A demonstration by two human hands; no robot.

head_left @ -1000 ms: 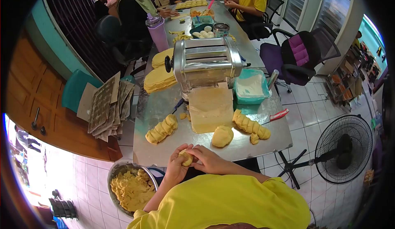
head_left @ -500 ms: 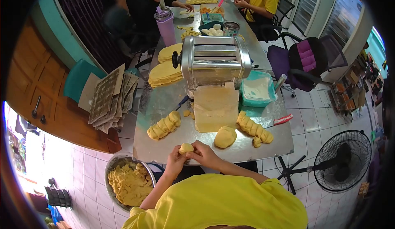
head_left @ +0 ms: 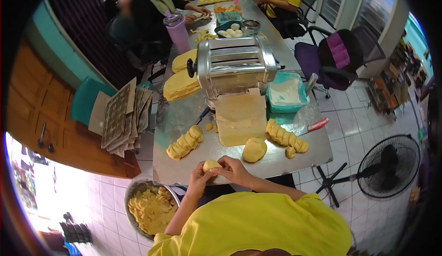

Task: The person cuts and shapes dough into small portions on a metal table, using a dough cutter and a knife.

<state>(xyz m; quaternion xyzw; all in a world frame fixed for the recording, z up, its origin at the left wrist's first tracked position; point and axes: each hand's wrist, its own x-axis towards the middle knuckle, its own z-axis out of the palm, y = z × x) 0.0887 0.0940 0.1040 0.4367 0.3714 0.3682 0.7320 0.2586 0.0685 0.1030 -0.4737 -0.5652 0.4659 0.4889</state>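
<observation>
A small piece of yellow dough (head_left: pixel 211 165) is pinched between my left hand (head_left: pixel 199 179) and my right hand (head_left: pixel 235 171), just over the table's near edge. Fingers of both hands are closed round it. On the metal table (head_left: pixel 193 166), a larger ball of dough (head_left: pixel 254 150) lies right of my hands. One row of cut dough pieces (head_left: pixel 185 142) sits to the left, another row of dough pieces (head_left: pixel 287 136) to the right. Beyond them stands a silver dough sheeter (head_left: pixel 237 67), with a pale sheet (head_left: pixel 241 118) hanging at its front.
A metal bowl of dough (head_left: pixel 130 205) stands low at my left. Stacked dough sheets (head_left: pixel 182 84), a teal tub of flour (head_left: pixel 286 95), a red-handled knife (head_left: pixel 317 124) and a purple tumbler (head_left: pixel 177 30) are on the table. A fan (head_left: pixel 388 166) stands right. Two people sit farther back.
The dough piece looks wider and flatter between my fingers. My view has shifted slightly. The person at the far left has lowered a raised hand toward the table.
</observation>
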